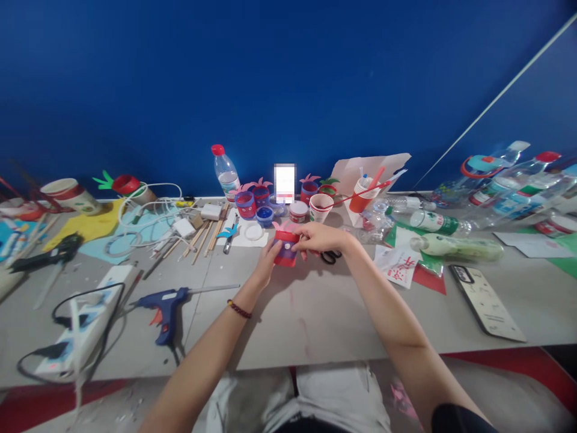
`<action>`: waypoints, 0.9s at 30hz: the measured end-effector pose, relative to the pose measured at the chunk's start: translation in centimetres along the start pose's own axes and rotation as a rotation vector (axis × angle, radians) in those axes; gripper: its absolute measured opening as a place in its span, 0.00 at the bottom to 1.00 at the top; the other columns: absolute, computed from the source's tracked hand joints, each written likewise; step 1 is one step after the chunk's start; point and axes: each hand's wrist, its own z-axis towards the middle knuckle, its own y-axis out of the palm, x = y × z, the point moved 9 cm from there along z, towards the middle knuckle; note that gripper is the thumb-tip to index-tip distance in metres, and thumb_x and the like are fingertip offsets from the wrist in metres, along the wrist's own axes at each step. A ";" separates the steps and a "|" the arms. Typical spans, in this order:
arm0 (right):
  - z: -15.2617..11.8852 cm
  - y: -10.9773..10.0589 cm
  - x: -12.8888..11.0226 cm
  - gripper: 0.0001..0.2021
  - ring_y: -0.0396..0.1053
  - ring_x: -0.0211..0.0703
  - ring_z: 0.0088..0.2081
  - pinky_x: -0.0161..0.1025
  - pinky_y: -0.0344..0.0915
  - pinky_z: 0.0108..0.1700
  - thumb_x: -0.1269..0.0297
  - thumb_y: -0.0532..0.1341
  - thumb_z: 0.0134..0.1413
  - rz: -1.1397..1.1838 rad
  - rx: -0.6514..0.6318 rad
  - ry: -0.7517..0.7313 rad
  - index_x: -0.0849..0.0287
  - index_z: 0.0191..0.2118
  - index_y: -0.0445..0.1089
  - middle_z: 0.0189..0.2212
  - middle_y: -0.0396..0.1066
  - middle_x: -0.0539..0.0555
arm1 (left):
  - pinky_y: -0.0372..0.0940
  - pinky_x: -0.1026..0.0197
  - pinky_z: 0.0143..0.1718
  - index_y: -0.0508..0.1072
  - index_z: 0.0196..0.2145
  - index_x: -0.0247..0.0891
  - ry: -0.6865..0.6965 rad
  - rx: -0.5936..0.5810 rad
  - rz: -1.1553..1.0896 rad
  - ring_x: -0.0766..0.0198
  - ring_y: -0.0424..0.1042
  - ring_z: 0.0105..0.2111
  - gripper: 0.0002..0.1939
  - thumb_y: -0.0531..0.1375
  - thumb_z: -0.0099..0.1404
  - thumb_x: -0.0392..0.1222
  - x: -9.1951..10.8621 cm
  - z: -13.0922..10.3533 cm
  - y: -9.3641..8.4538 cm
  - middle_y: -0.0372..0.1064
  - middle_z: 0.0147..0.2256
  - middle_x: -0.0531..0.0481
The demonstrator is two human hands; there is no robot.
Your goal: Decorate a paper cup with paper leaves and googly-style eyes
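A small red and purple cup (285, 249) with pink paper strips at its top is held just above the table, in the middle of the view. My left hand (269, 257) is wrapped round its left side. The fingers of my right hand (318, 239) are pinched together at its right upper edge; whatever they grip there is too small to make out. Black scissors (331, 257) lie partly hidden behind my right wrist. Behind the held cup stand similar decorated cups (245, 205), a blue paint jar (264, 216) and a white paper cup (321, 207).
A blue glue gun (169, 307) and a power strip (90, 325) lie at the left. Wooden sticks (211, 231) and white cables are behind them. Plastic bottles (433, 221), a phone (487, 302) and paper sheets lie at the right. A blue wall (288, 84) rises behind.
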 end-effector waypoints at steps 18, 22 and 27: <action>0.0 0.1 -0.7 0.11 0.58 0.34 0.21 0.33 0.50 0.24 0.57 0.58 0.55 -0.155 0.020 -0.027 0.57 0.27 0.61 0.19 0.58 0.45 | 0.68 0.55 0.44 0.74 0.45 0.36 0.077 0.078 0.215 0.54 0.74 0.42 0.24 0.67 0.53 0.52 0.7 -0.4 -0.5 0.76 0.42 0.44; 0.1 0.0 -0.9 0.12 0.56 0.34 0.22 0.34 0.48 0.24 0.57 0.58 0.56 -0.221 0.050 -0.055 0.58 0.26 0.59 0.21 0.59 0.46 | 0.68 0.55 0.44 0.74 0.45 0.36 0.099 0.087 0.221 0.54 0.74 0.41 0.24 0.67 0.53 0.51 1.1 -0.4 -0.6 0.76 0.41 0.44; 0.0 -0.1 -1.5 0.15 0.52 0.34 0.21 0.35 0.46 0.23 0.56 0.57 0.56 -0.266 0.073 -0.031 0.57 0.25 0.55 0.19 0.55 0.45 | 0.68 0.56 0.42 0.75 0.44 0.36 0.082 0.084 0.196 0.54 0.74 0.40 0.23 0.67 0.53 0.51 1.2 -0.4 -0.6 0.76 0.41 0.44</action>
